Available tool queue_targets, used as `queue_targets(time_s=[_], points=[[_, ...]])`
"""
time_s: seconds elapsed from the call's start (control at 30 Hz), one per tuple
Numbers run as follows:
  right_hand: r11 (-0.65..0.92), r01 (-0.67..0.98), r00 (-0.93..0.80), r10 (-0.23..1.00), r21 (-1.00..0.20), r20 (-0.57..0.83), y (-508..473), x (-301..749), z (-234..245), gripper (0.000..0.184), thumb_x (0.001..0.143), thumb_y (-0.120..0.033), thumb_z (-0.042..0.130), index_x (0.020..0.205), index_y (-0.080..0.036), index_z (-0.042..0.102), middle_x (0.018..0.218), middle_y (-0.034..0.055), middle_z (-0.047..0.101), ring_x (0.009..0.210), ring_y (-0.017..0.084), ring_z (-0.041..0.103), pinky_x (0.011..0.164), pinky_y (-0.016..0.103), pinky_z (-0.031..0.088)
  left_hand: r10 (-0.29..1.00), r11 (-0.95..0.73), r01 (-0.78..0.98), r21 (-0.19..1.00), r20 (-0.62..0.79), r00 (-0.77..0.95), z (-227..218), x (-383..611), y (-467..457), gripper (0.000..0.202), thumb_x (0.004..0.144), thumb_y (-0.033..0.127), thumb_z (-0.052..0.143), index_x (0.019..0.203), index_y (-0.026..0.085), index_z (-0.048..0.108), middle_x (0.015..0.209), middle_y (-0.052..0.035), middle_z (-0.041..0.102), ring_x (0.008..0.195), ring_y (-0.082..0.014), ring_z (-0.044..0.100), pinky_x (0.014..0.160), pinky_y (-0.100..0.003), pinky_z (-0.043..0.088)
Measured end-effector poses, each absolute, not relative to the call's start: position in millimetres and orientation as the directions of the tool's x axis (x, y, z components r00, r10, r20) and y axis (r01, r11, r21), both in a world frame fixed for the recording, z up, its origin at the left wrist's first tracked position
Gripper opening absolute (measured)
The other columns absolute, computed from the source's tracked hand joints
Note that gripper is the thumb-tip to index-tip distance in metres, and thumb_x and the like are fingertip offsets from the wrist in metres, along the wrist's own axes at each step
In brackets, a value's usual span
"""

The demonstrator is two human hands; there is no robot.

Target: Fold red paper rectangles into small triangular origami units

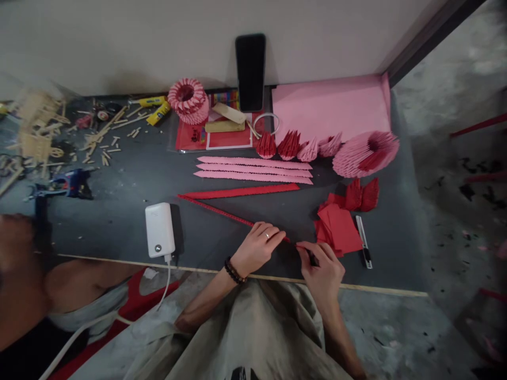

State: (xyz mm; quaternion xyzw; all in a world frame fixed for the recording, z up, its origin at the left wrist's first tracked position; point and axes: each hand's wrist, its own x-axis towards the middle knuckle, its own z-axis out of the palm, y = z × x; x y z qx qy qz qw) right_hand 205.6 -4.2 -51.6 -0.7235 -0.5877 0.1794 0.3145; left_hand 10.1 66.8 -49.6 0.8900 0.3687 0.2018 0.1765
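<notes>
A narrow red folded-paper strip [217,211] runs slantwise across the grey tabletop towards me. My left hand [257,249], with a ring and a beaded bracelet, is closed over the strip near its close end. At the tip of the same strip, my right hand [324,268] pinches with thumb and fingers; something small and dark shows under them. Behind lies another red strip [245,191], and beyond it three pink paper strips [253,173]. To the right of my right hand are loose red paper pieces [341,228] and a utility knife [363,241].
A white power bank [160,230] with a cable stands left. Behind are a phone [251,74], pink paper sheets [328,105] and folded-paper rings [366,154]. Wood sticks and a blue glue gun [75,183] lie far left, near another person's arm [18,258].
</notes>
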Motion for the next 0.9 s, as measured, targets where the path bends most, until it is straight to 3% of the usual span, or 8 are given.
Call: queue_targets(time_s=[0.17, 0.33, 0.9], points=[[-0.116, 0.74, 0.214, 0.974, -0.663, 0.068, -3.7, 203.3, -51.3, 0.014, 0.093, -0.028, 0.064, 0.095, -0.025, 0.077, 0.08, -0.0006, 0.068, 0.066, 0.012, 0.06, 0.065, 0.025, 0.045, 0.74, -0.658, 0.565, 0.498, 0.293, 0.605, -56.2, 13.1, 64.5, 0.021, 0.1, 0.014, 0.058, 0.114, 0.02, 0.072, 0.102, -0.005, 0.077, 0.099, -0.019, 0.067, 0.094, -0.038, 0.052], [-0.124, 0.744, 0.222, 0.973, -0.657, 0.068, -4.1, 201.8, -55.3, 0.013, 0.092, -0.024, 0.063, 0.095, -0.025, 0.077, 0.082, -0.0019, 0.068, 0.069, 0.011, 0.061, 0.068, 0.023, 0.045, 0.727, -0.672, 0.539, 0.508, 0.311, 0.612, -58.2, 12.2, 63.6, 0.029, 0.099, 0.01, 0.055, 0.117, 0.024, 0.073, 0.103, -0.0027, 0.079, 0.1, -0.0187, 0.067, 0.093, -0.038, 0.05], [-0.079, 0.77, 0.204, 0.971, -0.633, 0.127, -3.1, 200.7, -58.9, 0.014, 0.094, -0.02, 0.064, 0.096, -0.024, 0.077, 0.085, 0.0009, 0.072, 0.078, 0.014, 0.068, 0.075, 0.025, 0.051, 0.733, -0.658, 0.513, 0.552, 0.313, 0.603, -61.0, 10.0, 62.3, 0.028, 0.102, 0.014, 0.052, 0.116, 0.023, 0.075, 0.106, -0.0041, 0.08, 0.102, -0.0185, 0.067, 0.093, -0.037, 0.049]])
